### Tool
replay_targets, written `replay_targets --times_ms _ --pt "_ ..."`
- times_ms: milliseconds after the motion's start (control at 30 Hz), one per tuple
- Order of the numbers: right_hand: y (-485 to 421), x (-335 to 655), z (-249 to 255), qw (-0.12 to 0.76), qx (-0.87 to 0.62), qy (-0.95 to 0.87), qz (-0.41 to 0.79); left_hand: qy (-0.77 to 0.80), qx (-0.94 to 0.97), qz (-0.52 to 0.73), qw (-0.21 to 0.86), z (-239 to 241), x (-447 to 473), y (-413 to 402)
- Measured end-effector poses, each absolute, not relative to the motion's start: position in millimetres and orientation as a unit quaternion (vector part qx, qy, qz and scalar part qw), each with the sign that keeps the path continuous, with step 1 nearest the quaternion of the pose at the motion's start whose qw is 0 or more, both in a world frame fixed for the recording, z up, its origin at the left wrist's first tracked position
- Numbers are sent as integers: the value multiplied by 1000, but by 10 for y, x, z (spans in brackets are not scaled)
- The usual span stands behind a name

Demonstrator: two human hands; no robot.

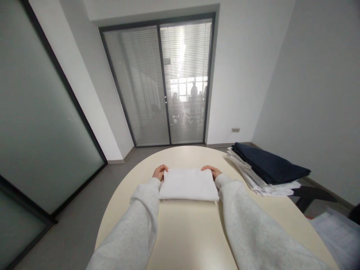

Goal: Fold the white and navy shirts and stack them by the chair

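A folded white cloth (188,184) lies flat on the round cream table (185,232) in front of me. My left hand (159,172) grips its far left corner with curled fingers. My right hand (211,171) grips the far right corner the same way. Both arms are in light grey sleeves and reach straight forward on either side of the cloth.
A stack of folded white cloths topped by a dark navy one (267,168) sits at the table's right edge. A dark chair part (309,195) shows behind it. Sliding glass doors with blinds (165,86) stand ahead; a glass partition (33,123) runs along the left.
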State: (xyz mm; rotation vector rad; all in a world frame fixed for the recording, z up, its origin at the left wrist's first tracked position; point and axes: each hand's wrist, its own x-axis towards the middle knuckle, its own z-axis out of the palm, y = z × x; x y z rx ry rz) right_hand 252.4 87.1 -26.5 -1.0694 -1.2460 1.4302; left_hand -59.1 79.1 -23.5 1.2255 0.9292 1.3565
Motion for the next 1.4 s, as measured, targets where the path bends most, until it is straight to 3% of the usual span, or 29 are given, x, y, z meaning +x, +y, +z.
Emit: replay_targets --times_ms 133,200,333,433,633,800,1000,1400 --pt "908 2534 -278 459 -487 -522 529 410 546 546 485 -280 -603 794" --pt "926 2563 -198 431 -546 -564 445 421 573 528 465 -283 -611 791" --pt "861 2533 154 267 -597 -734 183 467 630 484 388 -211 -640 800" --pt "687 2329 361 162 -546 -818 81 499 688 429 306 -28 -623 778" --pt "383 1913 152 63 -498 -863 55 446 828 285 186 286 -273 548" --pt "413 1969 -73 77 -489 -869 14 429 890 129 86 87 7 379" --pt "515 2059 -125 79 -516 -853 25 442 892 92 12 -63 -10 378" --pt "577 2153 -92 6 -632 -773 60 586 808 60 -6 -209 -48 448"
